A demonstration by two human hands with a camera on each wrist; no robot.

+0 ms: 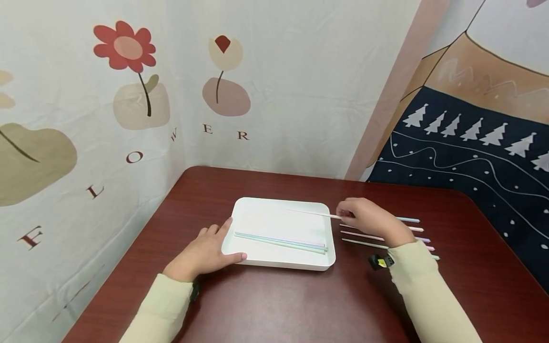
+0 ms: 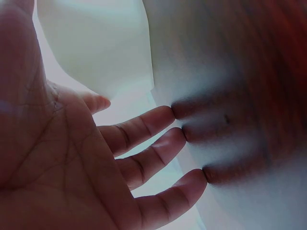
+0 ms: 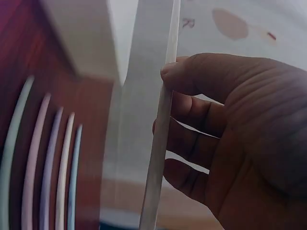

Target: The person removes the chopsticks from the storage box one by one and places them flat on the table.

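Pinching chopstick [image 3: 156, 172] in right hand [image 1: 364, 216], touching tray [image 1: 266, 216] with outspread left hand [image 1: 206, 250].
Likely light, stiff, slick; pinch near thicker end.

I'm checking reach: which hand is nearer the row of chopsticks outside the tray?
Right. The right hand is by the row, hiding part of it in the head view; the left hand is farther, at the left edge of the white tray.
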